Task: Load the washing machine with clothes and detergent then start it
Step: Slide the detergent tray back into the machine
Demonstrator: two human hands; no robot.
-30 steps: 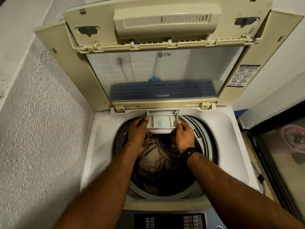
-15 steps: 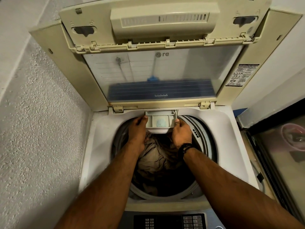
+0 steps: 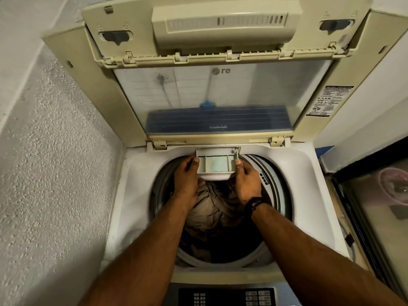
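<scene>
My left hand (image 3: 187, 180) and right hand (image 3: 247, 182) each hold one front corner of the detergent drawer (image 3: 217, 161), thumbs pressed on its rim and the other fingers curled underneath, at the back edge of the drum opening (image 3: 276, 195). The drawer sticks out part way from its slot just below the raised lid (image 3: 209, 102), and a pale blue patch sits in its middle compartment (detergent, I judge). The clothes (image 3: 212, 208) lie in the drum, directly under the drawer. The step in hand looks like seating the drawer. I would keep it level so nothing spills onto the clothes, push with both thumbs evenly so it does not skew in its slot, and stop when its front meets the opening's rim. The control panel (image 3: 227, 295) sits at the front edge, across the opening from the drawer, untouched.
</scene>
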